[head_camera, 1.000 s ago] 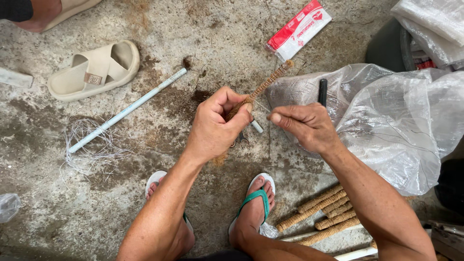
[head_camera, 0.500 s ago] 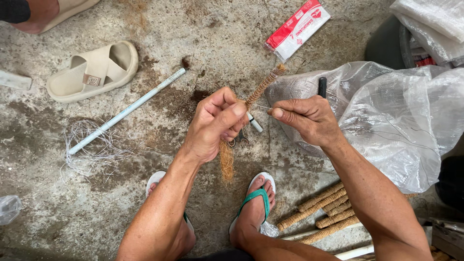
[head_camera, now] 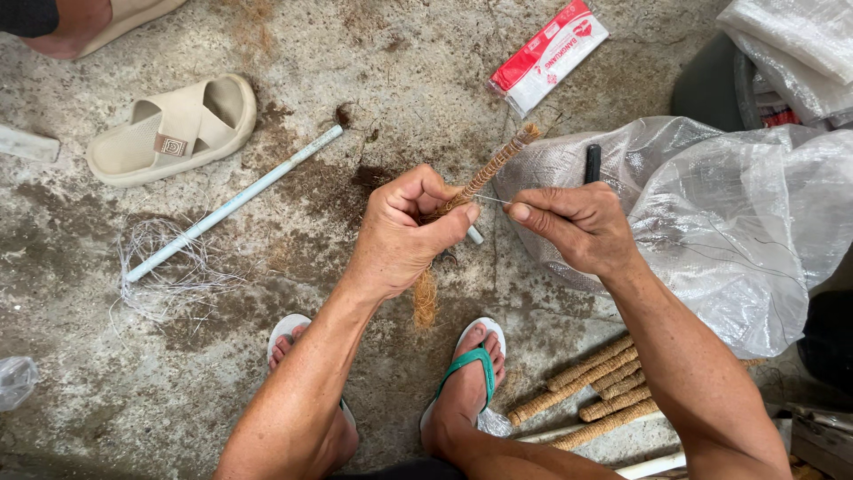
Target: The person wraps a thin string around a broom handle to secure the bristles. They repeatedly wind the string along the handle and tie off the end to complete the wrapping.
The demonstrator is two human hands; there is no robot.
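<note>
Gripping tight, the left hand [head_camera: 400,236] clamps a coir-wrapped stick [head_camera: 487,172] above the concrete floor [head_camera: 355,53] while the right hand [head_camera: 573,227] pinches a thin thread [head_camera: 490,199] taut beside it. Even tension should serve best. Finished coir sticks [head_camera: 591,387] lie by the feet; a plastic sack [head_camera: 737,213] crowds the right elbow.

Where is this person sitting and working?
Probably an outdoor yard or home workshop floor: stained bare concrete floor, a loose sandal, and a pile of fibre-wrapped sticks beside the feet.

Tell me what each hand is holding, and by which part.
Left hand grips the fibre-wrapped stick at its lower part. Right hand pinches a thin thread at its end.
</note>
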